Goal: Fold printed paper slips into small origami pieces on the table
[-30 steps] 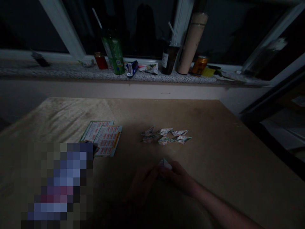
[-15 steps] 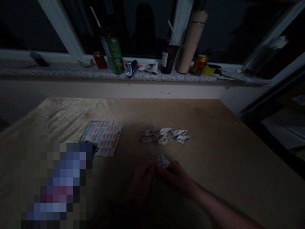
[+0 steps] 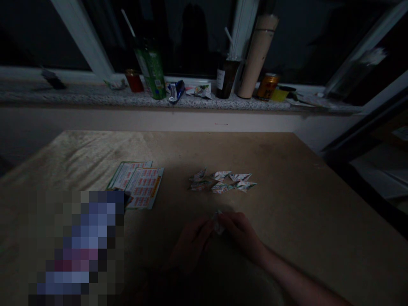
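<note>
Between my two hands, low in the middle of the head view, is a small piece of folded printed paper (image 3: 218, 226). My left hand (image 3: 193, 238) is closed on its left side, fingers curled. On the right side, my right hand (image 3: 239, 229) pinches the paper near its top. Part of the paper is covered by my fingers, and dim light hides the finer folds. Just beyond my hands, several folded paper pieces (image 3: 222, 187) with pointed ends lie in two rows on the table.
Flat printed sheets (image 3: 145, 189) lie on the table (image 3: 287, 170) to the left, beside a blurred-out patch (image 3: 92, 233). Along the granite sill (image 3: 197, 101) stand a green bottle (image 3: 154, 74), a dark cup (image 3: 227, 78), a pink flask (image 3: 256, 59) and a can (image 3: 267, 87).
The paper was a flat, pointed shape showing above my fingers; now it looks narrower and sits lower between them. My right hand's fingertips have moved up to its top.
</note>
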The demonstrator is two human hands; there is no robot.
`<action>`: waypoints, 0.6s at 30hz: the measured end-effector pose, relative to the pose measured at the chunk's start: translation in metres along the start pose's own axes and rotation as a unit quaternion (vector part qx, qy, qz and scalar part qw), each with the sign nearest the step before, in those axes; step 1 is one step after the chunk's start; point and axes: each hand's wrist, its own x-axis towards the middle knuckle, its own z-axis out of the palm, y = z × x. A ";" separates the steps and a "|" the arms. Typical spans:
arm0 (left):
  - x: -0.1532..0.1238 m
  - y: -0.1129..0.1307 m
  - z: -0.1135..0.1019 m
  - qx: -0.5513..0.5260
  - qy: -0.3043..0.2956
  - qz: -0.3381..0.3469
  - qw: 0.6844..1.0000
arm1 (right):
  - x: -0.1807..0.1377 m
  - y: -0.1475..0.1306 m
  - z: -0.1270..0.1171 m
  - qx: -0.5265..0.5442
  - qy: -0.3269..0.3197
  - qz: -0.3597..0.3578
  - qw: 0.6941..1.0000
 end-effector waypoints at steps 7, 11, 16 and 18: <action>-0.003 0.008 -0.002 0.073 -0.053 0.024 0.996 | -0.002 -0.005 -0.002 0.005 -0.015 -0.018 1.000; -0.002 0.012 -0.004 0.136 -0.111 0.035 0.984 | -0.004 -0.002 0.001 0.017 -0.033 -0.014 0.999; -0.003 0.016 -0.003 0.158 -0.122 0.024 0.980 | -0.004 0.000 0.002 -0.003 0.001 -0.039 0.999; -0.003 0.016 -0.002 0.154 -0.111 0.017 0.982 | -0.003 -0.002 0.001 -0.002 0.014 -0.047 0.999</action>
